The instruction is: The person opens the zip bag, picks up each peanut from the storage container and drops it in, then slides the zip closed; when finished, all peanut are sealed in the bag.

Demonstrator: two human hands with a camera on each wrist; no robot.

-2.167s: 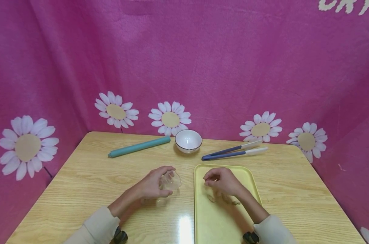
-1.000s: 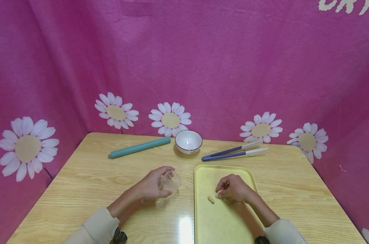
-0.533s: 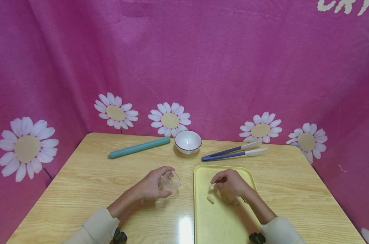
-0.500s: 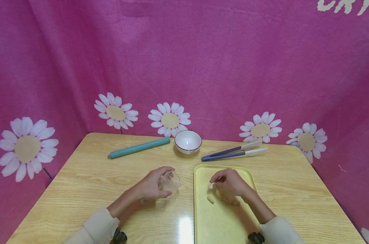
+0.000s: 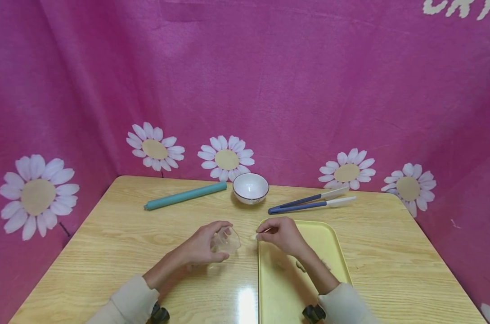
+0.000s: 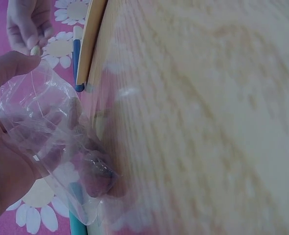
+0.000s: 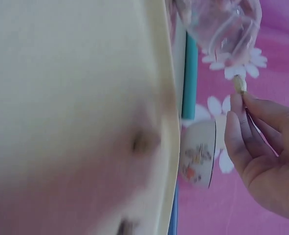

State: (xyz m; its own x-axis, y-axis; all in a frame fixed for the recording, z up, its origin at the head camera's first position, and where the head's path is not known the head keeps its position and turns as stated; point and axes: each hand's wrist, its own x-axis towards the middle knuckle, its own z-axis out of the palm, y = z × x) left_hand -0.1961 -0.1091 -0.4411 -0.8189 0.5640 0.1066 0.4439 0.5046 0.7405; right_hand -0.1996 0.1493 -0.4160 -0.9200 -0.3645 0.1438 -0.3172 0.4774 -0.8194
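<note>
My left hand (image 5: 202, 245) grips a clear plastic bag (image 5: 229, 241), thumb and fingers spread round its mouth, which faces right in the head view. Fingers show through the clear film in the left wrist view. With thumb and fingertips, my right hand (image 5: 283, 235) pinches a small pale peanut (image 7: 240, 84) above the yellow tray's (image 5: 262, 292) left edge. A short gap parts the peanut from the bag's mouth. Other peanuts (image 5: 300, 266) lie on the tray beneath the right forearm, one of them blurred in the right wrist view.
Behind the hands, a white bowl (image 5: 250, 188) with a dark rim and painted side stands on the wooden table (image 5: 188, 292). Left of it lies a teal rod (image 5: 186, 196); to its right, blue and white tongs (image 5: 301, 204). A pink flowered cloth (image 5: 245, 90) hangs behind the table.
My right hand has picked up a peanut from the tray and moved left and away from me, up to near the bag. The left hand and bag have stayed in place.
</note>
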